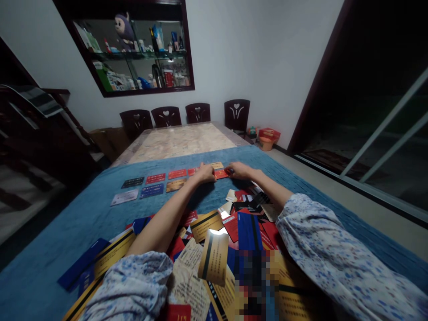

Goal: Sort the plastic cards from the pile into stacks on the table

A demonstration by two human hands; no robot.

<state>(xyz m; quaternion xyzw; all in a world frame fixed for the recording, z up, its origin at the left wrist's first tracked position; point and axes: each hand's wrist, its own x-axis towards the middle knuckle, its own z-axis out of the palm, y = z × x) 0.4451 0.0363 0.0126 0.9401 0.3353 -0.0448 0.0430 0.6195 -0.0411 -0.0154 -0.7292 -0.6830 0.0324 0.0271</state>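
Note:
My left hand (204, 173) and my right hand (240, 170) are stretched out over the blue cloth. Between them lies a red card (221, 174), with the curled fingers of each hand at one end of it. A gold card (217, 165) lies just behind it. To the left, cards run in two rows: a black card (133, 182), a red card (155, 178) and another red card (177, 174) at the back; a white card (124, 197), a blue card (151, 190) and a gold-brown card (175, 185) in front. My left hand partly covers one more red card (192, 171).
A loose heap of cards, among them a gold card (214, 258) and a blue card (249, 232), spreads beneath my forearms. The blue cloth (96, 200) covers the near part of the marble-patterned table (177, 142). Several dark chairs (166, 117) stand at its far end.

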